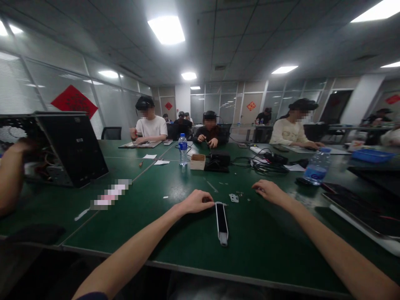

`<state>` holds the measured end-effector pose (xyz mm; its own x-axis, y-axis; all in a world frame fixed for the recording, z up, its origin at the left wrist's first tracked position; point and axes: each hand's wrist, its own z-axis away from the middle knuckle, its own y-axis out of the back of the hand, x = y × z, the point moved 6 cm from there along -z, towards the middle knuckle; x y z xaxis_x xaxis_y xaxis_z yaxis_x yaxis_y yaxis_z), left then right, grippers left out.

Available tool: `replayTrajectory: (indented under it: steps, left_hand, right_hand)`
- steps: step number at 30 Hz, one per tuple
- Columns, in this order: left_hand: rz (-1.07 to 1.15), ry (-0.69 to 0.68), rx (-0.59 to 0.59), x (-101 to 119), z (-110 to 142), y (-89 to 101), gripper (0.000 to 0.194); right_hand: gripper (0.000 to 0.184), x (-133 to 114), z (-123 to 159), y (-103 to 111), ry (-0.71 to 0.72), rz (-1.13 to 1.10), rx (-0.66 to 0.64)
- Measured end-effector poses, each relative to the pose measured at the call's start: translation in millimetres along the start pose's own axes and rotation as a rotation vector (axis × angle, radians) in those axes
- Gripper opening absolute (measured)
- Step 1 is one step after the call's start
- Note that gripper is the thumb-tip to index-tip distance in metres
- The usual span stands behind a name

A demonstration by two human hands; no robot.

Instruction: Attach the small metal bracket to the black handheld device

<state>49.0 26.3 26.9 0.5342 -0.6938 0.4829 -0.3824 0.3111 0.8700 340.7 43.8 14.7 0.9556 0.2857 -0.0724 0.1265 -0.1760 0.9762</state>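
Across a green worktable [265, 246], the person's left hand [195, 202] is curling down onto the top end of a slim black-and-white strip [221, 223], with its fingers meeting the strip's end, though whether they are gripping it cannot be told; the strip is lying lengthwise toward the person, within easy reach; the right hand [270, 191] is resting half-open and seems to be holding nothing, its fingers near a small metal bracket [233, 198] and some tiny metal parts [240, 193], which are sitting between the two hands where either can reach them; farther off, a cardboard box [198, 161], a water bottle [183, 149] and black cables [265, 167] are keeping out of this working patch; at far left, a co-worker's hand [23, 146] is reaching into an opened computer case [71, 150].
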Motion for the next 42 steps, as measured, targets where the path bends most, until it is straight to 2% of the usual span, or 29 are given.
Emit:
replayTrajectory:
  steps: [4,9,13,23,32,36,39,42]
  left_hand:
    - [-0.008,-0.010,-0.015,0.3,0.4,0.8,0.027]
    - [0.019,-0.010,-0.029,-4.6,-1.6,-2.8,0.026]
    - [-0.005,-0.018,-0.006,-7.3,-4.2,-6.2,0.025]
    - [-0.015,-0.022,0.002,0.3,-1.0,-4.2,0.028]
    - [-0.039,0.004,-0.016,1.3,2.1,-0.7,0.026]
    - [-0.040,0.000,-0.005,-1.2,0.7,-0.2,0.026]
    - [-0.038,-0.008,-0.010,0.5,0.8,0.0,0.027]
    - [-0.049,-0.014,-0.003,1.9,1.0,-0.1,0.026]
  right_hand:
    - [0.027,0.5,3.0,2.4,0.002,0.022,0.035]
    - [0.030,-29.9,-1.1,-8.0,0.124,-0.044,0.018]
    - [0.029,-44.8,-6.8,-15.4,0.114,-0.043,-0.028]
    - [0.020,-48.1,-11.9,-12.6,0.056,-0.005,-0.007]
    - [0.014,-54.1,-4.6,5.5,0.016,0.010,0.095]
    - [0.015,-78.8,2.1,14.5,0.065,-0.113,0.112]
    - [0.012,-106.0,8.1,17.0,0.144,-0.273,0.108]
    - [0.011,-127.0,13.8,16.7,0.221,-0.322,0.108]
